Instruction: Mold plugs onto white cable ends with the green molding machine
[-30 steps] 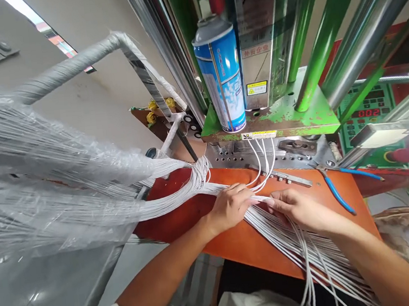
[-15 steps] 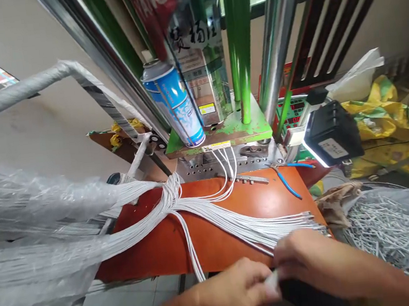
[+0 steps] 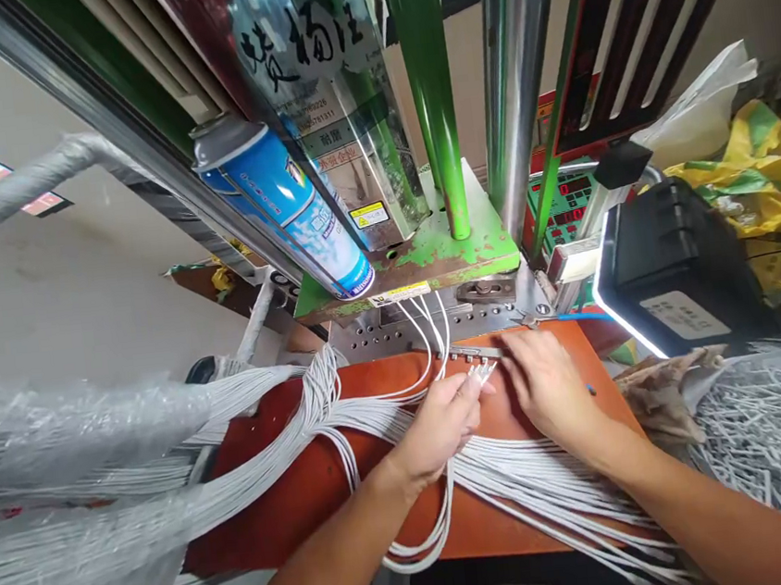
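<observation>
My left hand [image 3: 446,422] is closed around several white cables, whose bare ends [image 3: 483,371] stick up between thumb and fingers. These cables loop back below the hand over the orange tabletop [image 3: 303,525]. Just beyond the cable ends lies a narrow metal strip with small studs [image 3: 467,353]. My right hand [image 3: 550,387] is closed with its fingertips at the strip's right end, partly hiding it. Under both hands a fanned bundle of white cables [image 3: 521,470] spreads to the right. Blue-handled pliers [image 3: 581,316] are partly hidden behind my right hand.
A green press plate [image 3: 443,264] carries a blue spray can [image 3: 291,214]; several white cables rise to its underside. Plastic-wrapped cable bundles [image 3: 84,427] come from the left. A black lamp [image 3: 674,272] stands at right, above a bag of cut white pieces [image 3: 775,438].
Both hands have moved from the table's front edge up to the metal strip. The left now holds the cable ends beside it; the looped cables have shifted right. The view has moved closer.
</observation>
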`<state>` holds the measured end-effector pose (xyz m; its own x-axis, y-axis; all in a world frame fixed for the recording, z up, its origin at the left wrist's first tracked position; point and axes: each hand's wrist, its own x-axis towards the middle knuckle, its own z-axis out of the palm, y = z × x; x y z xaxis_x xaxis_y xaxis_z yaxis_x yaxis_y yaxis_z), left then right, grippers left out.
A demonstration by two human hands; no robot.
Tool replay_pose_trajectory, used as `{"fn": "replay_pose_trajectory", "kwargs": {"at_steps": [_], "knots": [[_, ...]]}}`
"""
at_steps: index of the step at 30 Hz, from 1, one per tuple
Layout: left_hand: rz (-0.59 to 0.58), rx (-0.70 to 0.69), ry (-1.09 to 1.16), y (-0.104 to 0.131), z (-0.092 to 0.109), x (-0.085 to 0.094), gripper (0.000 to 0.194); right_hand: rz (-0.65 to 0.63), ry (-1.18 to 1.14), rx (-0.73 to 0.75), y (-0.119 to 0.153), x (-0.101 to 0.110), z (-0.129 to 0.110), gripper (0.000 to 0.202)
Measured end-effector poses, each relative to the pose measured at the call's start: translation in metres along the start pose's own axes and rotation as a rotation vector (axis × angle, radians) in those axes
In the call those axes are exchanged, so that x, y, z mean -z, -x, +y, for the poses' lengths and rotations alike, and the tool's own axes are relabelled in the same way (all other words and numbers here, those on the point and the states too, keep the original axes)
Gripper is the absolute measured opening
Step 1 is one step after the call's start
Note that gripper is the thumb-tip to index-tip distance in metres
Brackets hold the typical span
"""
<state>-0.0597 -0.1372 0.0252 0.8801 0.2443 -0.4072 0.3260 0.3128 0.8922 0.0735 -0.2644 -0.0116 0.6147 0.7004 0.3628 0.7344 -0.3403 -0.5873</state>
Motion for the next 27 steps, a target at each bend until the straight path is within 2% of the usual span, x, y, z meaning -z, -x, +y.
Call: {"fn": "replay_pose_trajectory", "kwargs": {"at_steps": [3, 5, 8, 10, 14, 20, 27], "knots": [[0.020, 0.031, 0.031, -0.010, -0.008, 0.014, 0.051, -0.129, 0.194, 0.052, 0.001, -0.004, 0.008, 0.030], [0.030, 0.035, 0.036, -0.011, -0.011, 0.016, 0.051, -0.173, 0.173, 0.043, 0.009, 0.003, 0.008, 0.030], [0.022, 0.052, 0.005, -0.012, -0.011, 0.014, 0.050, -0.224, 0.097, -0.079, 0.026, 0.019, 0.009, 0.024], [0.003, 0.052, -0.072, -0.013, -0.011, 0.011, 0.049, -0.228, 0.078, -0.111, 0.036, 0.026, 0.012, 0.023], [-0.028, 0.071, -0.232, -0.018, -0.017, 0.004, 0.050, -0.194, 0.152, -0.036, 0.045, 0.024, 0.016, 0.032], [0.002, 0.038, -0.251, -0.021, -0.021, -0.009, 0.046, -0.242, 0.209, -0.016, 0.045, 0.015, 0.019, 0.035], [0.069, 0.034, -0.194, -0.018, -0.016, -0.014, 0.044, -0.192, 0.202, -0.019, 0.046, 0.011, 0.023, 0.035]]}}
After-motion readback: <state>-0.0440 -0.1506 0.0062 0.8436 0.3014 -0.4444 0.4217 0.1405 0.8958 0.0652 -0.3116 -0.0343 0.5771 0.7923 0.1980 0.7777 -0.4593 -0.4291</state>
